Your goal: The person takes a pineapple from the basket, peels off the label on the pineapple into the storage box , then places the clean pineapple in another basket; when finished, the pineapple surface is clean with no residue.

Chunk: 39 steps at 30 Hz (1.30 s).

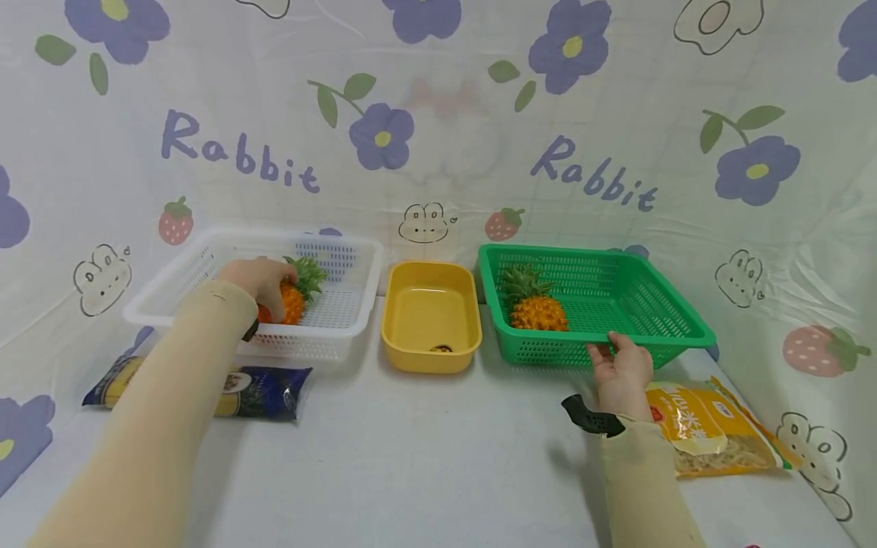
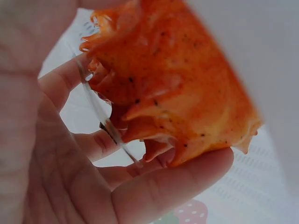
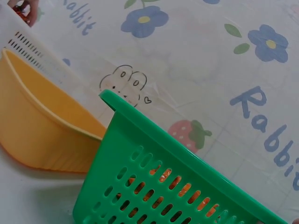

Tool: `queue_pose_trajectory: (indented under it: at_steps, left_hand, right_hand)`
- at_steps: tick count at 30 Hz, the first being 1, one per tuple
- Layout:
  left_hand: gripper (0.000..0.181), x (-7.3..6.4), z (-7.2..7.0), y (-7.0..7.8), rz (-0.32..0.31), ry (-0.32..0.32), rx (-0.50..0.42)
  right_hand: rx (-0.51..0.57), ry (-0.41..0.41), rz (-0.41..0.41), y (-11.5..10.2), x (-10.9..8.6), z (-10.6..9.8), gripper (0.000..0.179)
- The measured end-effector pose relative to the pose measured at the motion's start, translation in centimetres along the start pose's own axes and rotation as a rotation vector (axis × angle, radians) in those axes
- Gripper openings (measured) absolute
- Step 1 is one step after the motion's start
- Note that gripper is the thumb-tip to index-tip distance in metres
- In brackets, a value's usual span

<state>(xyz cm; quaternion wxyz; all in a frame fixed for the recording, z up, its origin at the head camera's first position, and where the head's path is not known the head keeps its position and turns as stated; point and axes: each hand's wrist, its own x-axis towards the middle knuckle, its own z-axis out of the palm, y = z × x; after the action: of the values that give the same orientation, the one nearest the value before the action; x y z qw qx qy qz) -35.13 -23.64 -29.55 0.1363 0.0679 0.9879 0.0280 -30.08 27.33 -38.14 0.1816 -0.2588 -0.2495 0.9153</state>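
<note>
My left hand (image 1: 259, 280) reaches into the white basket (image 1: 333, 329) at the left and grips a toy pineapple (image 1: 293, 303) by its orange body. Its green leaves point to the back right. In the left wrist view, fingers curl round the spiky orange pineapple (image 2: 173, 93), and a thin clear strip runs beside it. My right hand (image 1: 622, 374) holds the front rim of the green basket (image 1: 548, 352), thumb at the rim and fingers against the outer wall. Inside that basket, at its left end, lies another pineapple (image 1: 539, 312).
Between the baskets stands a yellow tub (image 1: 432, 359) with a small dark item at its bottom. A blue-and-yellow packet (image 1: 267, 392) lies under my left forearm. To the right of my right wrist is an orange food bag (image 1: 712, 426). A patterned cloth (image 1: 438, 183) hangs behind everything.
</note>
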Motion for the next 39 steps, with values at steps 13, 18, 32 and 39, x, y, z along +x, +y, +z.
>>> queue_pose_trajectory:
  at_steps: [13, 18, 32, 39]
  left_hand:
    - [0.078, -1.3, -3.8, 1.1, 0.117, 0.066, -0.039]
    - [0.078, -1.8, -4.8, 1.8, 0.176, 0.111, -0.011]
    - [0.081, -4.8, -4.3, 7.2, 0.457, 0.16, 0.042]
    - [0.08, -7.0, -2.7, 10.3, 0.646, 0.209, 0.126]
  right_hand:
    - [0.021, -0.006, 0.019, -0.1, 0.1, -0.1, 0.08]
    - [0.019, -0.001, 0.015, -0.2, 0.1, 0.0, 0.079]
    - [0.016, 0.002, 0.022, -0.2, 0.3, 0.0, 0.077]
    - [0.024, -0.016, 0.021, -0.2, 0.1, -0.1, 0.08]
